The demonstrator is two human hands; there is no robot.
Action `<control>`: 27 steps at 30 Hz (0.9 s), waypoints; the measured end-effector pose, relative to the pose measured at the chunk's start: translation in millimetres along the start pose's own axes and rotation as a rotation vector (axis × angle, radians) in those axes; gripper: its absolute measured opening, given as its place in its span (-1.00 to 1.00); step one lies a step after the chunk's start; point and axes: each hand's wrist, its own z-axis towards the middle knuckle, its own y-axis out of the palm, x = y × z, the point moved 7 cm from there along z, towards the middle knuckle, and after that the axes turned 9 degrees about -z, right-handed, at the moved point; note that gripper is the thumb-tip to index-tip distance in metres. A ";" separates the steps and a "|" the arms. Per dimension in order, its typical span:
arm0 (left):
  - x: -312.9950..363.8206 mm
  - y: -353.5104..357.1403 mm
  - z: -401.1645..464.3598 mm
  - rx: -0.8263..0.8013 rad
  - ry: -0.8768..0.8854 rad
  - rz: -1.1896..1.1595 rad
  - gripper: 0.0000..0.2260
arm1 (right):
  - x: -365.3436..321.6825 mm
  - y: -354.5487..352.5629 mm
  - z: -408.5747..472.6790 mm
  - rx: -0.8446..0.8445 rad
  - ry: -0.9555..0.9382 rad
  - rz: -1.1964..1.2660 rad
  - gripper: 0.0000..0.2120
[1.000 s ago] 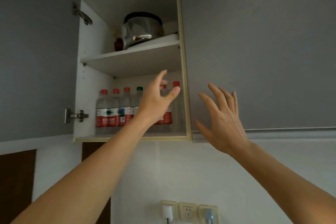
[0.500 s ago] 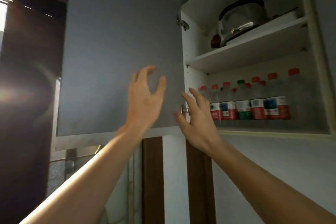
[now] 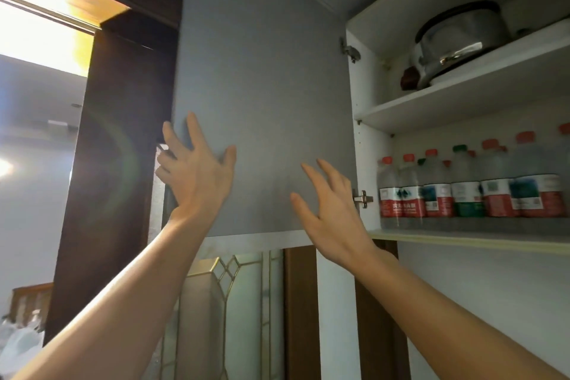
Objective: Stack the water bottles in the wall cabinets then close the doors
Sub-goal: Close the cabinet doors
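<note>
1. Bottles, the water bottles [image 3: 468, 191], stand in a row on the bottom shelf [image 3: 462, 239] of the wall cabinet [image 3: 367, 139], right of the grey door [image 3: 265, 86].
2. That door is swung wide open. It hangs from two metal hinges [image 3: 363, 198] on its right side, where it meets the cabinet wall.
3. Most bottles have red caps and two have green caps. They stand close together, side by side. More bottles stand behind the front row.
4. Above the bottle caps is some open room before the upper shelf [image 3: 447, 102].
5. A shiny metal pot [image 3: 456, 40] sits on that upper shelf, up and to the right of the door.
6. The left hand [image 3: 197, 173] is at the door's far left edge. Its fingers are spread. Some fingers go past the edge and the thumb lies on the door's front. I cannot tell if the fingers hook round the edge.
7. The right hand [image 3: 330, 213] is in front of the door's lower right part, near the lower hinge. Its fingers are loose and spread, and it holds nothing.
8. Below the door's bottom edge is a glass panel [image 3: 234, 302] with gold lines.
9. Left of the door stands a dark wooden frame [image 3: 108, 163], with bright light beyond it.
</note>
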 end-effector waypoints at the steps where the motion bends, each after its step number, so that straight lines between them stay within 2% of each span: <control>1: 2.3 -4.2 0.8 0.009 -0.020 -0.041 -0.24 | 2.5 -2.2 0.2 0.004 0.006 -0.010 -0.44; 3: 9.1 -14.1 -0.6 0.027 -0.009 -0.138 -0.25 | 7.2 -6.3 0.3 0.005 0.016 -0.032 -0.42; 7: 28.6 -44.8 -16.2 -0.026 0.218 -0.482 -0.28 | 3.6 -15.8 -1.6 -0.005 -0.013 0.022 -0.35; 10: 53.0 -52.1 -27.4 -0.244 0.277 -0.861 -0.29 | -14.9 -30.4 -5.2 0.019 -0.083 0.073 -0.28; 12: 76.4 -45.3 -38.1 -0.418 0.289 -1.129 -0.38 | -30.7 -43.4 -9.7 0.033 -0.128 0.131 -0.24; 14: 100.2 -34.9 -50.4 -0.564 0.317 -1.271 -0.50 | -44.7 -57.2 -16.1 0.041 -0.164 0.213 -0.22; 16: 118.2 -15.3 -65.9 -0.689 0.363 -1.237 -0.53 | -52.8 -73.3 -23.3 0.055 -0.174 0.292 -0.19; 18: 133.0 2.9 -82.6 -0.718 0.457 -1.110 -0.56 | -50.8 -92.9 -30.6 0.084 -0.147 0.354 -0.17; 20: 148.9 20.6 -97.0 -0.749 0.499 -1.114 -0.55 | -40.3 -114.6 -36.9 0.100 -0.114 0.373 -0.21; 23: 174.1 46.2 -112.0 -0.814 0.445 -1.226 -0.53 | -20.4 -149.8 -48.2 0.107 -0.074 0.288 -0.29; 27: 207.8 76.0 -136.5 -0.809 0.436 -1.298 -0.44 | 1.5 -202.0 -66.2 0.191 -0.076 0.120 -0.37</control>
